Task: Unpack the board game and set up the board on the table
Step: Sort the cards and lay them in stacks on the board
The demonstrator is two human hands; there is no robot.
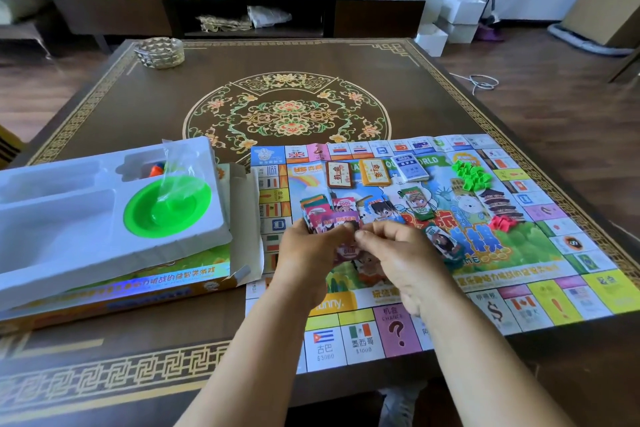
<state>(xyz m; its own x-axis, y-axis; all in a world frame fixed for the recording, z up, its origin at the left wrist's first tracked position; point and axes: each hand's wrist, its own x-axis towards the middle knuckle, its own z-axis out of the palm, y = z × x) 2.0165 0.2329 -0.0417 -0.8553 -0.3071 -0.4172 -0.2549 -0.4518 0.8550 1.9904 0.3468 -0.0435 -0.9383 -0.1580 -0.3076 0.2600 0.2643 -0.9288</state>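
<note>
Head view
Board: the paper game board (540,288) lies unfolded and flat on the right half of the dark ornamented table (138,121), its near edge close to the table's front edge.
Left hand: the left hand (308,250) is curled round a fanned stack of play money (320,215), held just above the board's left-centre.
Right hand: the right hand (398,250) has its fingers bent, thumb and fingertips pinching a note at the stack's edge; the two hands touch.
On the board: three small card decks (375,170) sit in a row near the far edge; a heap of green pieces (471,175) and a smaller heap of red pieces (504,222) lie towards the right; loose bills (415,206) lie near the middle.
Box: the game box (138,288) lies left of the board, its open flap over the board's edge.
Tray: a white plastic insert (62,218) rests tilted on the box, holding a green bowl (168,206) and a clear bag (176,163).
Far corner: a faceted glass dish (160,51) stands well apart.
</note>
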